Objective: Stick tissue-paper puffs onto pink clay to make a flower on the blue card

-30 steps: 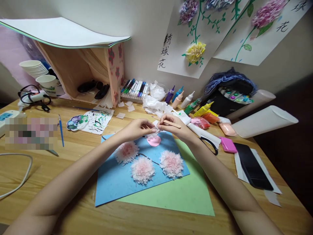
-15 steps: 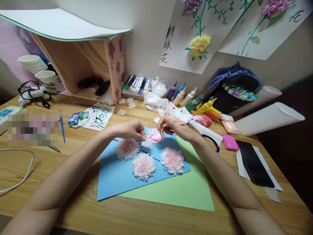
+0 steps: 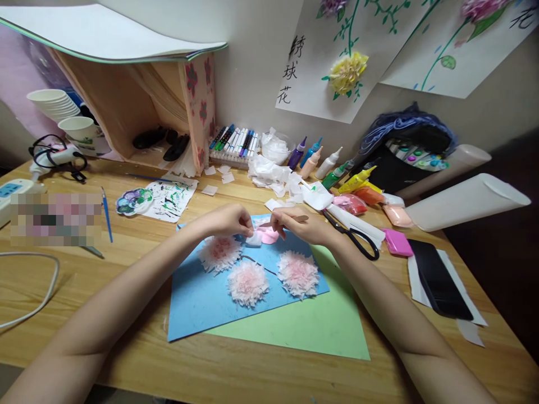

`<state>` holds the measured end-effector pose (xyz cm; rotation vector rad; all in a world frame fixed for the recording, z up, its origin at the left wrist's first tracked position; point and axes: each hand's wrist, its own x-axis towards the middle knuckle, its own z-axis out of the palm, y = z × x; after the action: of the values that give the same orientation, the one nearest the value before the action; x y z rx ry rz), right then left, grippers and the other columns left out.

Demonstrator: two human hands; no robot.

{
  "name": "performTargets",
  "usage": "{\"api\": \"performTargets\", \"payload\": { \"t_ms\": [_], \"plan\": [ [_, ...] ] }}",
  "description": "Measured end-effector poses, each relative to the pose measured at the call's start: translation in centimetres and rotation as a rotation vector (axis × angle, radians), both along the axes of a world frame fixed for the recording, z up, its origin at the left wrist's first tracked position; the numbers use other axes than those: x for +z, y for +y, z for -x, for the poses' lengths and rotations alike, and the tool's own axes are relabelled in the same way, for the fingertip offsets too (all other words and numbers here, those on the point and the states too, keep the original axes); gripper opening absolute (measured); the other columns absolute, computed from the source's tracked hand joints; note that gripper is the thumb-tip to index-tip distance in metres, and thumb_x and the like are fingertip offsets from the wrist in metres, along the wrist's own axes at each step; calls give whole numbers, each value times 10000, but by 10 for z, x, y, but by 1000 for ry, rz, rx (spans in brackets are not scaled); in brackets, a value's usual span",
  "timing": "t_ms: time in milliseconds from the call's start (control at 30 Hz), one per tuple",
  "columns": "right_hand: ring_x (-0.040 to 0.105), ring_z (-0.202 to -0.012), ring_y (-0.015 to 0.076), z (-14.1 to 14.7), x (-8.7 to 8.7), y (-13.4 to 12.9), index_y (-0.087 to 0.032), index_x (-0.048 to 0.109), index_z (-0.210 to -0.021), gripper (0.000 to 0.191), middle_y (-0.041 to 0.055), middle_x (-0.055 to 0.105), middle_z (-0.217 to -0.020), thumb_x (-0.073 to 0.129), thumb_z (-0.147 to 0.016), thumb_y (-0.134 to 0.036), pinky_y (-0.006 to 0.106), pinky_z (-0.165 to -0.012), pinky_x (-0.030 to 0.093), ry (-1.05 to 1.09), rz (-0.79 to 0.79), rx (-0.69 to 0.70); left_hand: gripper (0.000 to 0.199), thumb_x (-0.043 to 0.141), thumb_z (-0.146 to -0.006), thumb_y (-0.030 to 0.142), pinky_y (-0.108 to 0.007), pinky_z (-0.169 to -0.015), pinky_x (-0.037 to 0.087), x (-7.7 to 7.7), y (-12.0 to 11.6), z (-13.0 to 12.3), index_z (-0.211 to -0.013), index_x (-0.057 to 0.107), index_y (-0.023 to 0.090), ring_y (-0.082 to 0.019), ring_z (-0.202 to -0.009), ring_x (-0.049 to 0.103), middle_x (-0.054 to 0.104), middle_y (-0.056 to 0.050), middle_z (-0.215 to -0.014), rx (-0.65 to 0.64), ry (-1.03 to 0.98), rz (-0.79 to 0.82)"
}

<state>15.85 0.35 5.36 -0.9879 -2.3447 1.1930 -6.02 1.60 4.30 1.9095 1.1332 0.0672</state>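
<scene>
Over the far edge of the blue sheet (image 3: pixel 202 308), my left hand (image 3: pixel 233 220) is closed, pinching a small white tissue paper square (image 3: pixel 254 240) between its fingertips. My right hand (image 3: pixel 301 225) is closed around a thin brown wooden stick (image 3: pixel 300 219), whose tip points left toward the paper. Below both hands lies a flat pink clay disc (image 3: pixel 269 235), with some white tissue at its far side. Three fluffy pink-and-white paper flowers sit on the blue sheet: the left one (image 3: pixel 219 253), the middle one (image 3: pixel 248 284) and the right one (image 3: pixel 298 274). A dark painted stem (image 3: pixel 257 264) runs between them.
A green sheet (image 3: pixel 295 336) lies partly under the blue one. Scissors (image 3: pixel 357 241), a pink packet (image 3: pixel 398 242) and a phone (image 3: pixel 440 278) are at the right. Several paint bottles (image 3: pixel 334 175), crumpled tissue (image 3: pixel 269 174) and markers (image 3: pixel 236 143) line the back. A paintbrush (image 3: pixel 106 216) lies left.
My right hand has come left and lower, nearer the tissue square in my left hand, and its stick now points at the paper. My left hand has barely moved. The camera view has shifted slightly.
</scene>
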Motion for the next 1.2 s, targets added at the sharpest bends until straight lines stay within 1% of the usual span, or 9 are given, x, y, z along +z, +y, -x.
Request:
{"api": "performTargets", "payload": {
  "t_ms": [133, 333, 433, 533, 667, 833, 967, 1067, 1200],
  "plan": [
    [536, -577, 97, -1, 1, 0, -191, 538, -700, 395, -13, 573, -606, 306, -975, -354, 258, -628, 403, 13, -83, -25, 163, 625, -676, 234, -203, -556, 349, -5, -1, -4, -763, 734, 148, -116, -623, 546, 705, -32, -711, 9, 1, -47],
    [536, -570, 95, -2, 1, 1, -186, 553, -717, 394, -18, 579, -596, 306, -973, -356, 252, -618, 399, -29, -98, -32, 221, 618, -686, 257, -216, -560, 365, -12, -2, -7, -834, 750, 160, -130, -635, 569, 721, -41, -741, 31, -29, -84],
    [525, -554, 91, -3, 2, 0, -183, 551, -709, 400, -20, 571, -583, 305, -971, -359, 250, -611, 395, -15, -126, -18, 239, 609, -691, 260, -223, -567, 374, -14, -1, -8, -854, 751, 158, -141, -656, 588, 730, -47, -777, 54, -17, -107],
    [504, -542, 87, -3, 5, -3, -184, 524, -647, 429, -15, 568, -579, 292, -971, -344, 252, -606, 383, 16, -179, 34, 234, 607, -699, 258, -231, -576, 376, -14, 0, -9, -851, 750, 154, -152, -679, 603, 734, -52, -801, 81, -8, -146],
    [484, -529, 87, 1, 6, -6, -187, 495, -590, 436, -8, 566, -575, 302, -960, -316, 250, -581, 365, -52, -187, 101, 227, 593, -723, 261, -234, -552, 354, -12, -1, -10, -843, 744, 143, -144, -645, 588, 725, -51, -761, 97, 5, -169],
    [476, -524, 93, 6, -1, -6, -190, 484, -596, 424, -12, 548, -560, 309, -953, -336, 252, -567, 350, -110, -204, 77, 201, 586, -740, 253, -232, -544, 339, -14, -1, -11, -812, 728, 131, -126, -608, 557, 696, -41, -704, 120, -5, -211],
    [480, -534, 94, 6, -5, -5, -189, 488, -607, 418, -12, 545, -564, 312, -955, -339, 250, -574, 349, -115, -215, 65, 193, 589, -734, 257, -232, -546, 347, -19, 0, -12, -802, 713, 127, -128, -609, 558, 690, -43, -718, 140, -32, -235],
    [482, -538, 99, 6, -7, -4, -190, 491, -620, 410, -11, 543, -562, 312, -956, -341, 251, -582, 352, -121, -214, 61, 190, 576, -742, 252, -233, -555, 364, -20, 1, -11, -796, 703, 121, -138, -623, 574, 693, -52, -727, 163, -39, -240],
    [481, -549, 101, 8, -7, -4, -190, 483, -629, 396, -6, 550, -575, 299, -954, -323, 250, -596, 355, -140, -208, 57, 163, 532, -764, 194, -226, -569, 379, -20, 4, -8, -761, 682, 128, -137, -630, 588, 694, -46, -705, 197, -36, -261]
  ]
}}
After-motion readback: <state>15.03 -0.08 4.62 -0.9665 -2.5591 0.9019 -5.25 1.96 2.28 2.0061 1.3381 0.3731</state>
